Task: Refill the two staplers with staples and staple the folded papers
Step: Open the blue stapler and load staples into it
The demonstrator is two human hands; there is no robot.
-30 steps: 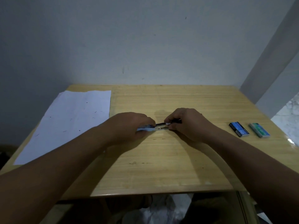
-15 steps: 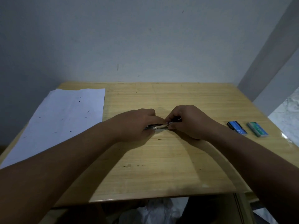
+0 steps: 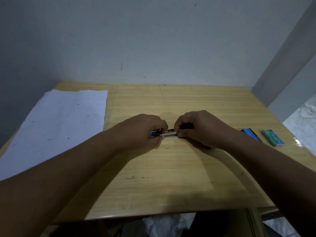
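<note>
A small stapler [image 3: 170, 133] with a metal middle lies low over the wooden table [image 3: 179, 168], held at both ends. My left hand [image 3: 145, 130] grips its bluish left end and my right hand [image 3: 198, 127] grips its dark right end. Most of the stapler is hidden under my fingers. White paper [image 3: 56, 127] lies flat on the table's left side. A blue staple box [image 3: 251, 134] and a green staple box [image 3: 273, 137] lie to the right of my right hand. A second stapler is not in view.
The table stands against a grey wall [image 3: 136, 40] at the back and left. A pale floor [image 3: 302, 120] shows past the table's right edge. White crumpled material [image 3: 164, 224] lies below the near edge.
Both hands stay on the stapler at the table's middle. More of its metal middle shows between them now than half a second ago. My head has shifted slightly.
</note>
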